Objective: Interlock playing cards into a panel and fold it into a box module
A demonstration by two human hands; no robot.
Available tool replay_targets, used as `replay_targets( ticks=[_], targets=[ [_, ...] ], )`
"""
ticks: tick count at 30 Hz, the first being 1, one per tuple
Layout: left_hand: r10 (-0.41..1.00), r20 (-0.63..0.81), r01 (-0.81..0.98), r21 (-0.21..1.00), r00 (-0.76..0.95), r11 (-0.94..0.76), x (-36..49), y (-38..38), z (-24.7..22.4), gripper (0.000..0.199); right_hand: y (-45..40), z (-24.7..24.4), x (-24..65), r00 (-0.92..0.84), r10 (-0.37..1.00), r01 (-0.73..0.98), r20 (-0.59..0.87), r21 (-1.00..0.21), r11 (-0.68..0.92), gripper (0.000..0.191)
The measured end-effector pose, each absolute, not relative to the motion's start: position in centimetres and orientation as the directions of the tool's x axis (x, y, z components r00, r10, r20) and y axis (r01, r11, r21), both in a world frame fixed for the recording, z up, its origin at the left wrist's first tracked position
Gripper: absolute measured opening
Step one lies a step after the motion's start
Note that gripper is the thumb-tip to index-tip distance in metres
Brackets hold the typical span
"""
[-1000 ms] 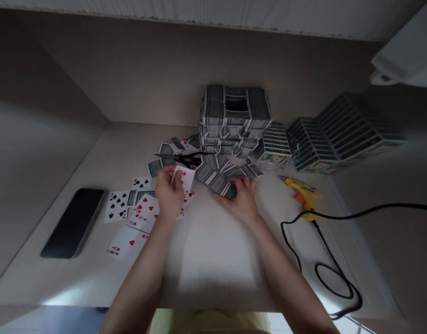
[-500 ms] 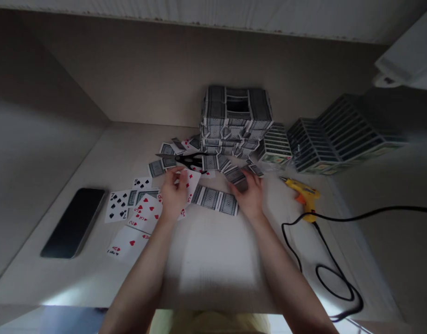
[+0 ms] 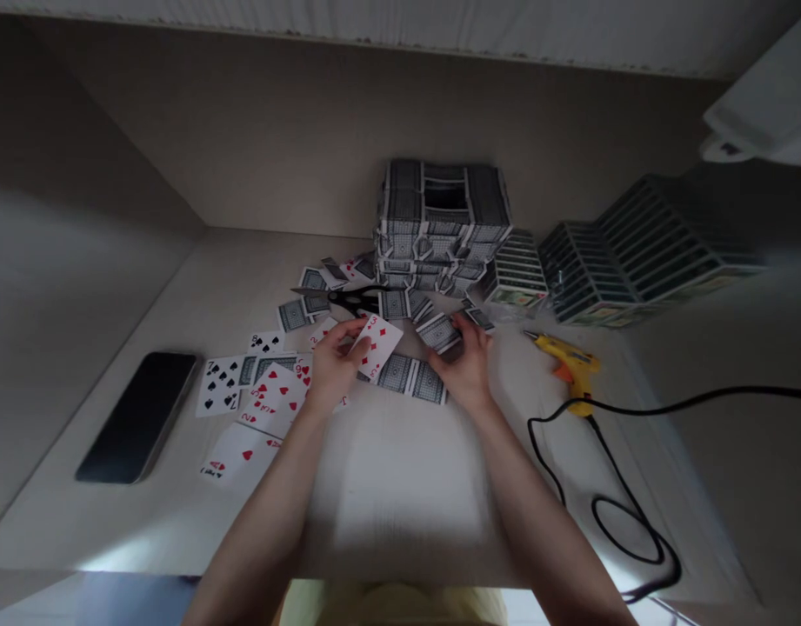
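Head view: just nearside of the scissors (image 3: 341, 299), left hand (image 3: 331, 365) pinches the three of diamonds (image 3: 382, 346), long axis leaning away rightward; right hand (image 3: 469, 363), farther from it, curves round a patterned-back card (image 3: 438, 331) right of the scissors, grip unclear.

L hand (image 3: 335, 363) hides pt of red 3 card (image 3: 383, 344).

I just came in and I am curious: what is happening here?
A person's left hand holds a rectangular white playing card with red diamonds. The right hand is at a grey-patterned rectangular card, its grip unclear. Behind stands a boxy, grey-patterned structure; a yellow glue gun lies to the right.
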State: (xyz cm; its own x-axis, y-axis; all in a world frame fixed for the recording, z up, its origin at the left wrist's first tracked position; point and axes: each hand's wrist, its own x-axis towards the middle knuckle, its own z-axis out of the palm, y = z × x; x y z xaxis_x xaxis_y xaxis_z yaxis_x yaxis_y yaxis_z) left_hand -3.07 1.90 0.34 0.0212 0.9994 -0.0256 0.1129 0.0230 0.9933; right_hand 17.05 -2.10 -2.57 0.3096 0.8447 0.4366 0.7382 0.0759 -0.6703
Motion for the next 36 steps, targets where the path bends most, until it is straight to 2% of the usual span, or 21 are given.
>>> replay_targets(
  ticks=[6,9,12,15,18,22,25,28,32,34,36],
  targets=[
    [0.996,-0.087,0.032,0.996,0.016,0.086,-2.7,1.7,0.6,0.027,-2.6,-1.5,15.6,0.259,0.899,0.510,0.354,-0.840,0.184,0.059],
    [0.996,-0.079,0.003,0.997,0.044,0.079,-2.7,1.7,0.3,0.023,-2.5,-1.6,15.3,0.246,0.930,0.295,0.274,-0.935,0.197,0.059],
    [0.998,-0.040,-0.001,0.999,0.052,0.040,-2.6,1.7,0.2,0.022,-2.3,-1.9,15.1,0.283,0.946,0.069,0.158,-0.987,0.144,0.064],
    [0.997,-0.046,-0.007,0.999,0.060,0.046,-2.5,1.6,0.2,0.023,-2.0,-1.9,15.0,0.285,0.956,-0.052,0.072,-0.995,0.090,0.068],
    [0.993,-0.074,-0.014,0.997,0.088,0.075,-2.3,1.4,0.4,0.023,-1.9,-1.7,15.1,0.212,0.977,-0.104,0.031,-0.993,0.054,0.073],
    [0.973,-0.194,-0.130,0.969,0.126,0.210,-2.2,1.1,1.0,0.024,-2.0,-1.4,15.2,0.166,0.985,-0.154,-0.034,-0.988,-0.008,0.058],
    [0.896,-0.343,-0.236,0.880,0.281,0.411,-2.2,0.7,1.7,0.029,-2.1,-1.1,15.2,0.147,0.981,-0.247,-0.128,-0.965,-0.089,0.045],
    [0.813,-0.398,-0.214,0.829,0.424,0.517,-2.0,0.4,2.2,0.037,-2.1,-0.9,15.1,0.116,0.973,-0.350,-0.200,-0.925,-0.148,0.035],
    [0.843,-0.344,-0.114,0.899,0.413,0.423,-1.6,0.0,2.2,0.045,-2.1,-0.7,15.1,0.124,0.968,-0.415,-0.218,-0.897,-0.149,0.029],
    [0.902,-0.260,-0.041,0.956,0.343,0.291,-1.5,0.0,1.9,0.041,-2.0,-0.8,15.1,0.139,0.965,-0.434,-0.220,-0.890,-0.141,0.026],
    [0.946,-0.128,0.081,0.991,0.298,0.109,-1.5,0.0,1.5,0.028,-1.9,-0.8,15.1,0.154,0.961,-0.471,-0.231,-0.872,-0.134,0.024]
  ],
)
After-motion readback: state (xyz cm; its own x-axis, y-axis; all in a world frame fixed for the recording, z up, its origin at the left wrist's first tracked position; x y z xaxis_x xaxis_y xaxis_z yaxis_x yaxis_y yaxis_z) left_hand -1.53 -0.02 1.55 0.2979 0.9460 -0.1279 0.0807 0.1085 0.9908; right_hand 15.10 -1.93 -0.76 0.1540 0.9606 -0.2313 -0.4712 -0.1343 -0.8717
